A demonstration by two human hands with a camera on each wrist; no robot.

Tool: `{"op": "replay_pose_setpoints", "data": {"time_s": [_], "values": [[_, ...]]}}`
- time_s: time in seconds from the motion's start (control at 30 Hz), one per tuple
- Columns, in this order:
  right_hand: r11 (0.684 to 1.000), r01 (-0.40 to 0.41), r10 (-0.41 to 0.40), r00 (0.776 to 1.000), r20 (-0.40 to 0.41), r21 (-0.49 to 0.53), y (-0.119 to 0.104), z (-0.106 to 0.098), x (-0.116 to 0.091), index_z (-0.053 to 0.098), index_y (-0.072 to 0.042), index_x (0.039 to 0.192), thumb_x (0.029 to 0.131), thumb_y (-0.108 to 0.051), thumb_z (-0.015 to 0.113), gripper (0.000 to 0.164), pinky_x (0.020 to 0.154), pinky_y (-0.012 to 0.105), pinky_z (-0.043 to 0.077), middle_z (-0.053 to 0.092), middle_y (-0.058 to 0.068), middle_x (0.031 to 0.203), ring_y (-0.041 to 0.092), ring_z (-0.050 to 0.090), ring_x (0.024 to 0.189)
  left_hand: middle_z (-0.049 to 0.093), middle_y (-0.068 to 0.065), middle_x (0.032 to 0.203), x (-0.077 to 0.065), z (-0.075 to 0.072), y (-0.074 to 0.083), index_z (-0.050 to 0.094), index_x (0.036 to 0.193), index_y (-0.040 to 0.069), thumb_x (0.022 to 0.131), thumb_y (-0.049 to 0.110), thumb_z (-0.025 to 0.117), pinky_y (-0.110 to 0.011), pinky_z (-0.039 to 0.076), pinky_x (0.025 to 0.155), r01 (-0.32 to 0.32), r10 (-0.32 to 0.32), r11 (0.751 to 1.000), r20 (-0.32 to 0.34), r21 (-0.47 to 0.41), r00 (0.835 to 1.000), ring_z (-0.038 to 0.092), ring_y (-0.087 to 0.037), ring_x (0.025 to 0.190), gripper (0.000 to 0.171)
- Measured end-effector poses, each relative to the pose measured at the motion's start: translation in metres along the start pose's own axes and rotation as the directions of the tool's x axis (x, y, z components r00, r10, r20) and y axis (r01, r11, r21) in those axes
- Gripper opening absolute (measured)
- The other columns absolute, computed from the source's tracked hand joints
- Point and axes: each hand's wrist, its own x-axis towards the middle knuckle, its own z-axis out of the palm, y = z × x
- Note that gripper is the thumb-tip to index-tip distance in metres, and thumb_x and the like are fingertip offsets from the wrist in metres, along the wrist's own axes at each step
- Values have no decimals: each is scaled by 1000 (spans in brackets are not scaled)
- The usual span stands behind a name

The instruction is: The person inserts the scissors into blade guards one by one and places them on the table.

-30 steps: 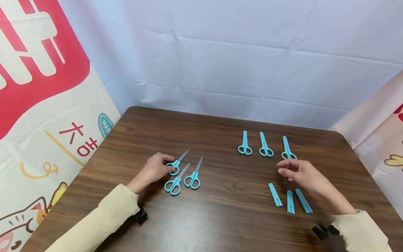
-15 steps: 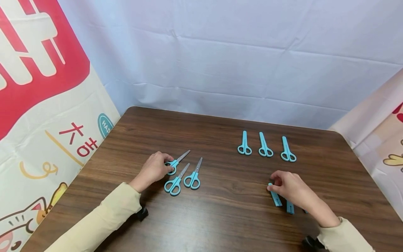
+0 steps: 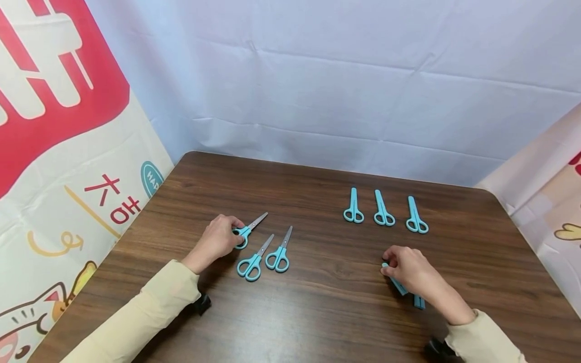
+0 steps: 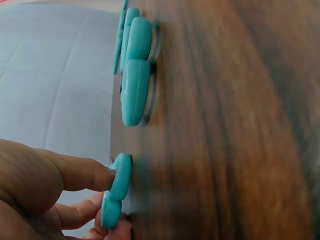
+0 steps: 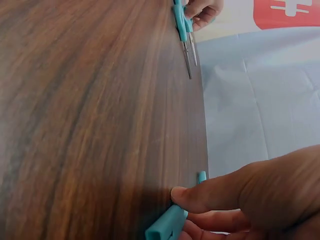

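My left hand [image 3: 218, 237] pinches the handles of a pair of scissors [image 3: 245, 233], its bare blade pointing away to the right. In the left wrist view the thumb presses on one turquoise finger loop [image 4: 120, 175]. Two more uncovered pairs of scissors [image 3: 250, 266] [image 3: 278, 258] lie just right of it. My right hand [image 3: 410, 272] pinches the far end of a turquoise blade cover [image 3: 397, 285] between thumb and fingers, also seen as a hollow cover [image 5: 166, 225] in the right wrist view. A second cover [image 3: 419, 302] shows below that hand; the third is hidden.
Three pairs of scissors with covered blades, such as the middle one [image 3: 382, 209], lie in a row toward the back right. The brown wooden table [image 3: 317, 312] ends at a pale cloth [image 3: 317, 91] behind.
My right hand has come down and left from beside the covered scissors to the loose covers and taken hold of one. The left hand has shifted its scissors slightly to the left.
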Motion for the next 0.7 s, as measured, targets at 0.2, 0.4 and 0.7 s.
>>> {"op": "replay_pose_setpoints", "data": {"time_s": [0.2,0.4,0.7], "values": [[999,-12,10,999,37,44,-4,1,4,66,5,105,91,-8,77,22,63,36,50,63,4,85,17,57,72,61,-17,108,2,-6,-2,72,109,-2,88,3,76,-42,50,83,-7,7,1000,5,-12,1000,53,-30,98,22],[997,-35,29,996,84,69,-7,1,9,67,3,105,92,-7,75,18,65,37,50,63,5,87,18,56,74,68,-10,98,4,-8,-6,73,108,-1,88,4,76,-39,53,79,15,-15,1000,7,-14,1000,59,-25,88,21],[975,38,-73,985,156,217,-9,-8,8,72,5,111,101,-9,66,18,58,29,42,64,0,81,15,50,67,57,-2,75,3,-18,-3,71,121,-3,94,5,69,-27,40,59,62,-59,996,54,-59,997,49,-15,62,28]]}}
